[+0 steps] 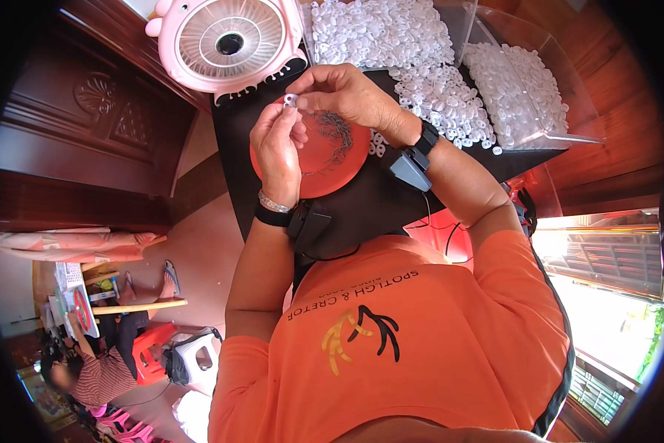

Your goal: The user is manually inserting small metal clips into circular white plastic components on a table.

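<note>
Above the far left part of a round orange-red plate point(273, 173), my two hands meet at a small white plastic piece with dark holes point(290, 99). My left hand point(276, 144) pinches the piece from below between thumb and fingers. From the right, my right hand point(354, 97) reaches over the plate with its fingertips closed at the same piece; whether they also hold something smaller is hidden. On the plate lies a loose heap of thin dark metal pieces point(335, 136), too fine to name.
Many similar white pieces point(446, 103) are piled on the black table point(369, 210), beside clear plastic bins point(561, 103) full of them. A pink fan point(284, 44) stands at the far left. Both my wrists carry strapped devices with cables. Another person point(110, 373) sits at the left.
</note>
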A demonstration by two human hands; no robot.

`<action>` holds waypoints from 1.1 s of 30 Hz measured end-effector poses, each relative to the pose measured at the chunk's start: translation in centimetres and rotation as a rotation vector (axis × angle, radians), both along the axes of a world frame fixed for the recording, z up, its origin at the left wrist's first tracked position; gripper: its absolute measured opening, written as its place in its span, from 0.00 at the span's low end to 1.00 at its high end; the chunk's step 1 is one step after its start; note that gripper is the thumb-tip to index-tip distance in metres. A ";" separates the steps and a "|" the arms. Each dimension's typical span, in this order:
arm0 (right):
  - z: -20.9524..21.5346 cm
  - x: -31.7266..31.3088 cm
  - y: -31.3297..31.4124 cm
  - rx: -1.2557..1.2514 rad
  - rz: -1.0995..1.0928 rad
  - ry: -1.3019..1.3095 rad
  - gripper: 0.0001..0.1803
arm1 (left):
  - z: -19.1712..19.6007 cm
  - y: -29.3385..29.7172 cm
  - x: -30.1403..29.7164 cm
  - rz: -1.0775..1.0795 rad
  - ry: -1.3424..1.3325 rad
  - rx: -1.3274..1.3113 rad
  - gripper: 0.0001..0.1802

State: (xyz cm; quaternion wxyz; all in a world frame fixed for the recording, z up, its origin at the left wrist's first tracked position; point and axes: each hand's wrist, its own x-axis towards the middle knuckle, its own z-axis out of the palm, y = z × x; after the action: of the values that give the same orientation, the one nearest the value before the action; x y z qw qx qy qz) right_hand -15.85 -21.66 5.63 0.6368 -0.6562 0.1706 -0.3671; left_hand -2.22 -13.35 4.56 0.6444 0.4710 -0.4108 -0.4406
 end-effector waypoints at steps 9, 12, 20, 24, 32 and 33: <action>0.1 0.2 0.8 -0.281 -0.096 0.201 0.16 | -0.4 -0.3 0.2 -0.037 0.155 0.032 0.10; 0.3 0.3 1.0 -0.375 -0.182 0.173 0.17 | -0.6 -0.4 0.3 -0.047 0.166 0.048 0.11; 1.0 -0.2 1.1 -0.604 -0.190 0.268 0.17 | -0.8 -0.8 0.3 -0.059 0.293 0.054 0.13; 0.9 0.0 1.1 -0.670 -0.193 0.267 0.17 | -1.0 -0.8 0.6 -0.102 0.231 0.049 0.12; 0.8 0.6 2.2 -0.866 -0.366 0.351 0.18 | -0.5 -0.4 0.2 -0.080 0.097 0.009 0.13; 0.7 0.7 2.3 -0.865 -0.366 0.351 0.18 | -0.5 -0.3 0.2 -0.067 0.076 0.020 0.14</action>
State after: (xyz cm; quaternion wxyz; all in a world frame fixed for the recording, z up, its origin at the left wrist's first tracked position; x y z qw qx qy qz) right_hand -15.20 -19.39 6.35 0.1930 -0.8713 0.2196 -0.3942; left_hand -2.04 -13.70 4.06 0.6396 0.4463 -0.3970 -0.4838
